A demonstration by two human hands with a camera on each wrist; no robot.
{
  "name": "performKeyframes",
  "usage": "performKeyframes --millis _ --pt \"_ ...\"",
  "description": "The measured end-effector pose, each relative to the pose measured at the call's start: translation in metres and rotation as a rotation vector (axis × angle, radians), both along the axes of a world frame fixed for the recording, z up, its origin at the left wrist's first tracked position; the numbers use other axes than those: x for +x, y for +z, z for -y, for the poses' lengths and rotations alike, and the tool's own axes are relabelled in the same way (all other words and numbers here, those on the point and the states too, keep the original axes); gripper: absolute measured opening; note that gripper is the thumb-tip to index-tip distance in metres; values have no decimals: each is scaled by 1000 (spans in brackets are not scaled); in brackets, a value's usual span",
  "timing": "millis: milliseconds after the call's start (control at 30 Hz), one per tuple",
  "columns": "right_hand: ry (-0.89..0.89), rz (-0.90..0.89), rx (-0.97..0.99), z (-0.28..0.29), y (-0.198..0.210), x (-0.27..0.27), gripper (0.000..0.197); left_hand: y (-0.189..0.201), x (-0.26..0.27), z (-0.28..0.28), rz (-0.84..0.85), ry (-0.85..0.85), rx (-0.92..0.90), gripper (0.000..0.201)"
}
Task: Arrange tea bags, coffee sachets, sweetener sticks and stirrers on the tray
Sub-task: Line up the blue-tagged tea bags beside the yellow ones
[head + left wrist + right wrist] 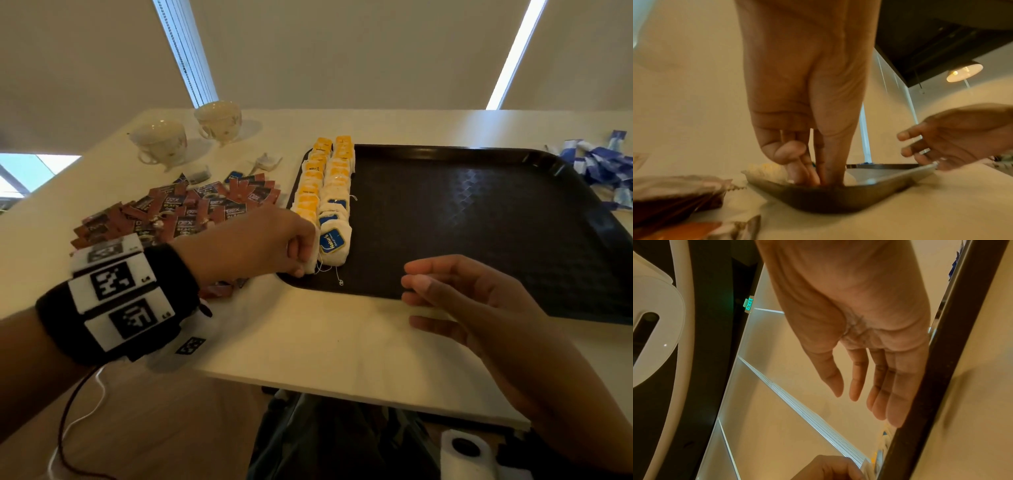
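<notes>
A black tray (479,212) lies on the white table. Two rows of tea bags (325,192) with yellow and blue tags run along its left side. My left hand (274,243) sits at the tray's near left corner and pinches the nearest white tea bag (311,263) of the left row; the left wrist view shows my fingers (818,170) reaching down into the tray (838,199). Empty, with fingers relaxed, my right hand (455,291) hovers over the tray's near edge (941,369). A pile of brown coffee sachets (185,212) lies left of the tray.
Two teacups (191,133) stand at the far left of the table. A heap of blue and white sticks (596,164) lies beyond the tray's far right corner. A torn wrapper (265,161) lies behind the sachets. The table's near edge (342,387) runs below my hands.
</notes>
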State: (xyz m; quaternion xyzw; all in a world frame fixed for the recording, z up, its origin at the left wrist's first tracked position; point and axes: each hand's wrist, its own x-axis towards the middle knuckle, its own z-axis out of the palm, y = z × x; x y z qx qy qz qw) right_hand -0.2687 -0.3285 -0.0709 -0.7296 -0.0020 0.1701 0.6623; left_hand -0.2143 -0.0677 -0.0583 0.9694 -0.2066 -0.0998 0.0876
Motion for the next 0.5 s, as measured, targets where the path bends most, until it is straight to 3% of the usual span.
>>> performKeyframes --millis 167,267,333,400,500 --pt "17 5 -5 0 0 0 33 9 2 0 -47 -6 74 9" --pt "22 28 -15 4 -1 1 33 24 7 -4 -115 29 -35 12" --pt "15 11 -25 8 -2 2 32 40 17 -21 20 176 -203 8" --pt "30 -27 -20 12 -2 3 35 55 32 -51 198 337 -254 5" --pt "69 -49 -57 16 -4 4 77 69 57 -104 216 559 -172 7"
